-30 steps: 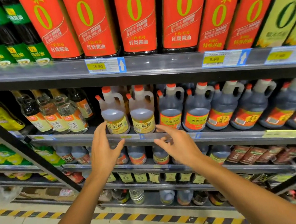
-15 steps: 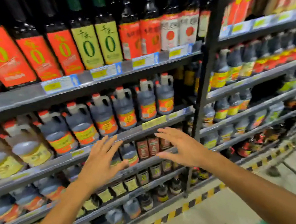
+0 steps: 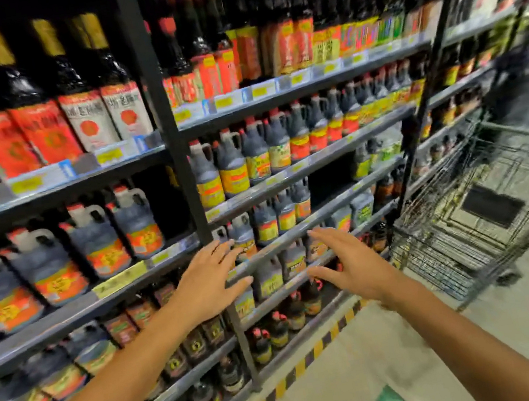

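The small dark bottles (image 3: 270, 277) stand on the shelf (image 3: 277, 244), labels out so shoppers can choose. The left hand (image 3: 208, 283) at 9 o'clock and the right hand (image 3: 349, 266) at 3 o'clock are spread wide and hold nothing, likely ready to grab one. A wire cart (image 3: 487, 217) waits farther out at 3 o'clock.

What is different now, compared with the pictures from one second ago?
The view has swung right along the shelves, and a wire shopping cart has come into sight. The left hand and the right hand stay open and raised, holding nothing.
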`<state>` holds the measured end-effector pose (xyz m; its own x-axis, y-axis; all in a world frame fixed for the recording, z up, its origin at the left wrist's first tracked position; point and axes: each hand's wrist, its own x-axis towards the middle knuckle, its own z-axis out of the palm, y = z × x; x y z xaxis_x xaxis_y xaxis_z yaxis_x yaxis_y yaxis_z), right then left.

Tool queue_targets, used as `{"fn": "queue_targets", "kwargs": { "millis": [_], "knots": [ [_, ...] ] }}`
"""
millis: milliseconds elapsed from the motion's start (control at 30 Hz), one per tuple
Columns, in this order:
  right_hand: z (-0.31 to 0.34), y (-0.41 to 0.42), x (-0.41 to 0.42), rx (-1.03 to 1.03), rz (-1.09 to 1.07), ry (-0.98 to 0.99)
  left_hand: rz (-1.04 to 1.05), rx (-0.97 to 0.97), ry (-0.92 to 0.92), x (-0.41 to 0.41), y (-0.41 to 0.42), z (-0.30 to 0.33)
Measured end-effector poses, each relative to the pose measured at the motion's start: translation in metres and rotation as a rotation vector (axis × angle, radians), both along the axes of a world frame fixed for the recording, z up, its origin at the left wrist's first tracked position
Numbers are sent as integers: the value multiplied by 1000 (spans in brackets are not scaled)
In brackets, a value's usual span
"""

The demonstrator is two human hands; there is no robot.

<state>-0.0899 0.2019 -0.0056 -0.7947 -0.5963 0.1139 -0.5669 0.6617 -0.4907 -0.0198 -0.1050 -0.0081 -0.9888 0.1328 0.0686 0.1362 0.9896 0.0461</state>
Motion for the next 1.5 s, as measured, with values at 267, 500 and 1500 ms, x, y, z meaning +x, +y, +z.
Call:
{"fn": "queue_targets", "kwargs": {
  "millis": [267, 500, 1500],
  "knots": [
    [-1, -13, -125, 25, 67, -3, 66, -13, 36, -118, 17, -22],
    [12, -62, -250, 57, 158, -45, 282, 147, 193, -196, -7, -23],
    [-23, -213, -383, -2, 365, 303, 1074, 757, 656, -273, -35, -46]
  ]
}}
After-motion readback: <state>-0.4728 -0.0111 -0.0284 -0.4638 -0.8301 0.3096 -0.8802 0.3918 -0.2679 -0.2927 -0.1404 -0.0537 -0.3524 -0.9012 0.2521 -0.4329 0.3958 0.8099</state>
